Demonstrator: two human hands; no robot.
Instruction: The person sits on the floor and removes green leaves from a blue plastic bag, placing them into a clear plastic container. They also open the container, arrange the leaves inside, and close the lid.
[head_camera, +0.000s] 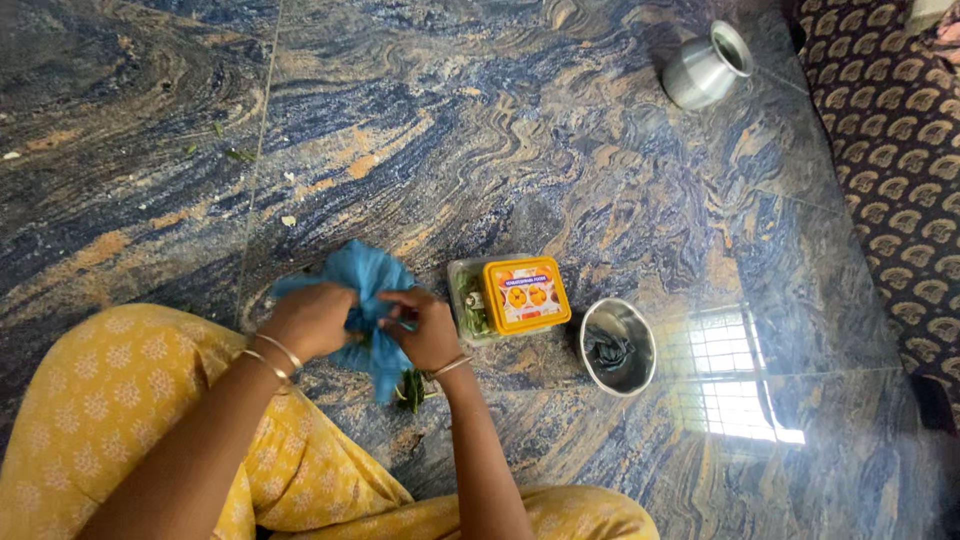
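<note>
Both the left hand (312, 318) and the right hand (428, 328) have their fingers closed on a crumpled blue plastic bag (365, 275) just above the marbled floor (500, 130). Green leaves (411, 388) poke out beneath it, mostly hidden by the right wrist. Just beside it, a clear box (470, 305) lies half covered by its orange lid (526, 294); the contents of the steel bowl (618, 346) are hard to make out.

There is only one view, from a camera on the person's head, looking almost straight down at the marble floor (560, 140) from near sitting height. The yellow-lidded box (525, 294) lies near the centre. The person's knees are at the lower edge below it, and a steel pot (706, 68) is far above it, top right.
</note>
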